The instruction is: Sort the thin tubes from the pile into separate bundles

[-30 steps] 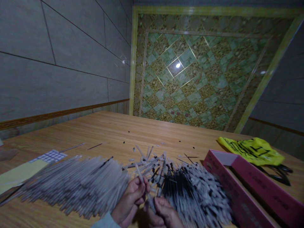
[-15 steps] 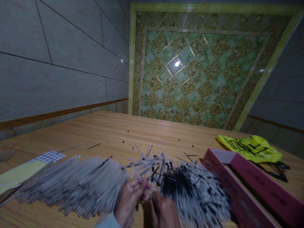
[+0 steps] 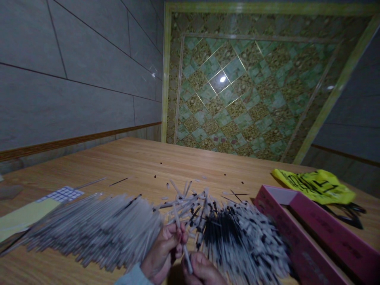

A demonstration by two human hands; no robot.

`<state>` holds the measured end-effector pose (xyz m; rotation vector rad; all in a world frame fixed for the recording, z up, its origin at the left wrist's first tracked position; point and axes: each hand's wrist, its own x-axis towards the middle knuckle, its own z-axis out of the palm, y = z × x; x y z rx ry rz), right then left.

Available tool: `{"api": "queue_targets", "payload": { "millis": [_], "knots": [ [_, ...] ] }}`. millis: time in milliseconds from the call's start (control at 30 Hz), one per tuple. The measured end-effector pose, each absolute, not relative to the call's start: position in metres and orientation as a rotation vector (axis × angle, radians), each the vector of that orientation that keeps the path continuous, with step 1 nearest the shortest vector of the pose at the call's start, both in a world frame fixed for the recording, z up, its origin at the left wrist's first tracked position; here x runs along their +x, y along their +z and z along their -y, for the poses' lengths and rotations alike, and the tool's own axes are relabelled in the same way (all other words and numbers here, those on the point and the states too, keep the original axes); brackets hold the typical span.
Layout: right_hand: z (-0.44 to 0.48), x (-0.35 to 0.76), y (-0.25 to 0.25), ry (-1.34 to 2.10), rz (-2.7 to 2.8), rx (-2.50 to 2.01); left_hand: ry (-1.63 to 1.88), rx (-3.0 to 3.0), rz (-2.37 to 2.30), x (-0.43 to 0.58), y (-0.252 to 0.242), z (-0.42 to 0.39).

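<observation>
A thin whitish tube (image 3: pixel 185 250) runs between both hands at the bottom centre. My left hand (image 3: pixel 164 250) pinches its upper part, with the tip sticking out above the fingers. Lower down, my right hand (image 3: pixel 203 269) grips the tube near its bottom end. To the left lies a wide pile of clear, thin tubes (image 3: pixel 101 229). Right of my hands is a pile of tubes with black parts (image 3: pixel 237 233). Short, loose tube pieces (image 3: pixel 190 198) are scattered just beyond my fingers.
A pink open box (image 3: pixel 314 233) stands at the right, with a yellow plastic bag (image 3: pixel 319 186) behind it. Pale yellow paper (image 3: pixel 26 215) and a checked sheet (image 3: pixel 63 194) lie at the left. Small black bits dot the wooden table (image 3: pixel 142 154).
My right hand has moved slightly down and turned, so more of the tube shows between the hands. The view has shifted slightly.
</observation>
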<state>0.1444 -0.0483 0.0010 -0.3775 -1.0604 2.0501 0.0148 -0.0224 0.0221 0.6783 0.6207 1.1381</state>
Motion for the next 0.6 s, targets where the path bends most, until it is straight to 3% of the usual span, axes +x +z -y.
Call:
{"api": "queue_targets", "payload": {
  "millis": [133, 300, 367, 467, 600],
  "knots": [
    [0.043, 0.153, 0.007, 1.768, 1.455, -0.730, 1.142, 0.776, -0.729, 0.015, 0.022, 0.021],
    [0.045, 0.161, 0.002, 0.792, 1.920, -1.327, 1.202, 1.000, -0.986, 0.021, 0.020, 0.020],
    [0.046, 0.160, 0.001, 0.578, 1.994, -1.400, 1.236, 1.023, -1.035, 0.023, 0.019, 0.019],
    [0.046, 0.157, 0.003, 0.759, 1.857, -1.326, 1.253, 0.977, -0.990, 0.022, 0.022, 0.019],
    [0.047, 0.150, 0.005, 1.586, 1.339, -0.973, 1.214, 0.870, -0.729, 0.017, 0.028, 0.022]
  ]
}}
